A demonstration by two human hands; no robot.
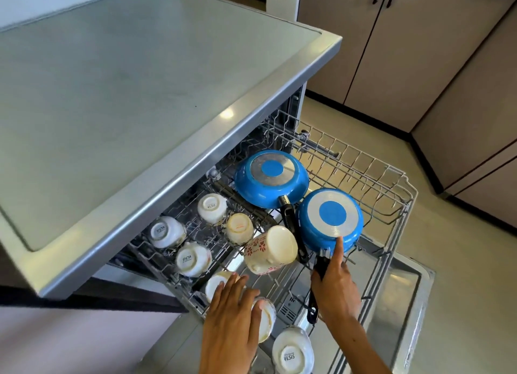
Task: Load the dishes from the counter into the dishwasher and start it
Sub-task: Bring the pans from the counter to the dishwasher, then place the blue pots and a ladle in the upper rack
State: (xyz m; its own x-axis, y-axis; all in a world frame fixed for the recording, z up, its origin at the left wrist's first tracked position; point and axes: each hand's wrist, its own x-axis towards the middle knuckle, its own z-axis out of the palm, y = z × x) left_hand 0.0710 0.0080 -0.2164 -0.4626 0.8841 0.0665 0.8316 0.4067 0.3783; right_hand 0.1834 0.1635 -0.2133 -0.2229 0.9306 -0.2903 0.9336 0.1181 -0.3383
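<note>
Gripping the black handle of the small pan (330,219), the right hand (334,287) stretches its forefinger onto the pan's rim, while the left hand (233,312) lies flat, fingers straight, over a cup (264,319) at the rack's (397,194) front. The pan sits upside down, touching the big pan's (270,177) handle. Nudged carelessly, it could knock the tilted floral mug (270,249) just beside it, or the cup might tip off its tines. The counter (126,93) shows no dishes.

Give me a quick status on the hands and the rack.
Left hand flat on a cup. Right hand grips the saucepan handle. Rack pulled out, right side free. Nothing blocking.
</note>
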